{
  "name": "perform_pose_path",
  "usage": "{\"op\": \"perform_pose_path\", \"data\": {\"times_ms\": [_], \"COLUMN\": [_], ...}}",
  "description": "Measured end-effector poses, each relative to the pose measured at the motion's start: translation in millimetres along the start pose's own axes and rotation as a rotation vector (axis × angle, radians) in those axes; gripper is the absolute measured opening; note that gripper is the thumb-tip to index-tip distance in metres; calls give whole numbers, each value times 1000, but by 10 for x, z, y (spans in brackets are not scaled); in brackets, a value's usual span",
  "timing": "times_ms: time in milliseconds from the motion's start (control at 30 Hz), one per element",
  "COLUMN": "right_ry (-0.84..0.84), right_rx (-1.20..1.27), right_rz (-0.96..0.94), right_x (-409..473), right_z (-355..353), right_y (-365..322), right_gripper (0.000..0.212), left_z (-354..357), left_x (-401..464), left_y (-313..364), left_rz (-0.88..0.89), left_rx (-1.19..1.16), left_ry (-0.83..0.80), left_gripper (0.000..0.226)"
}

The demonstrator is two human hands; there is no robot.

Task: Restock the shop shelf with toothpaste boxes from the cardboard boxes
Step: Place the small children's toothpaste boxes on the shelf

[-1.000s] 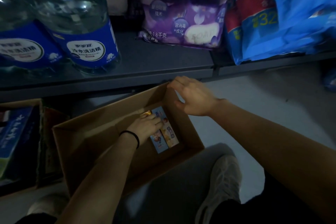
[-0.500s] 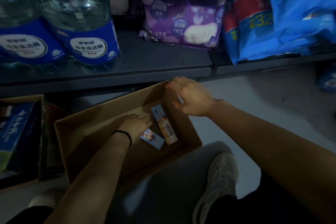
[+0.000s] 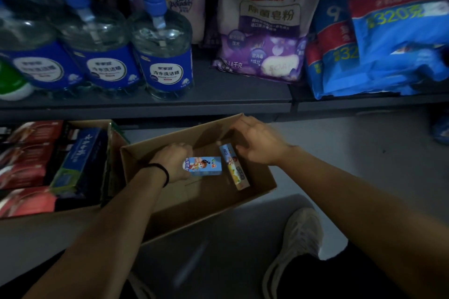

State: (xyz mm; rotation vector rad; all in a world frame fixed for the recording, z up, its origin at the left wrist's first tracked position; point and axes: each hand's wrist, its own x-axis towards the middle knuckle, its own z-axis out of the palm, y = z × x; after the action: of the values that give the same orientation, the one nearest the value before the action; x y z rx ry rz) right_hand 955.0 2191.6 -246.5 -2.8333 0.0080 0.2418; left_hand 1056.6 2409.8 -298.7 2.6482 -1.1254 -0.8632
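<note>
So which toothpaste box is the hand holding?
The blue toothpaste box with the cartoon kid, gripped by the left hand. The other toothpaste box lies loose in the open cardboard box, by the right hand.

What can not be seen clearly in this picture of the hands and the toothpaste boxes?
- Head view: left hand fingers, hidden behind the blue toothpaste box it holds.
- Second toothpaste box: print too small and dim to read.
- Open cardboard box: near floor covered by the left forearm.
- Right hand on the box rim: fingertips blurred.
- Red boxes: cut off by the left edge.
</note>
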Motion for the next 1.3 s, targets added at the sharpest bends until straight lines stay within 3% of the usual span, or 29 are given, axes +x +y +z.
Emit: {"op": "perform_pose_path", "data": {"times_ms": [400,800,1300], "right_ry": [-105,-284,-246], "right_rx": [99,124,158], "right_rz": [266,620,657], "right_x": [112,306,374], "right_z": [640,1292,1458], "right_y": [-168,-88,4], "right_gripper": [54,84,65], "left_z": [-226,-209,-90], "left_x": [-344,-277,-95], "left_y": [-289,-433,-345], "left_rz": [-42,-30,-26], "left_rx": [-111,-154,-181], "left_ry": [130,149,103], "left_gripper": [33,39,39]}}
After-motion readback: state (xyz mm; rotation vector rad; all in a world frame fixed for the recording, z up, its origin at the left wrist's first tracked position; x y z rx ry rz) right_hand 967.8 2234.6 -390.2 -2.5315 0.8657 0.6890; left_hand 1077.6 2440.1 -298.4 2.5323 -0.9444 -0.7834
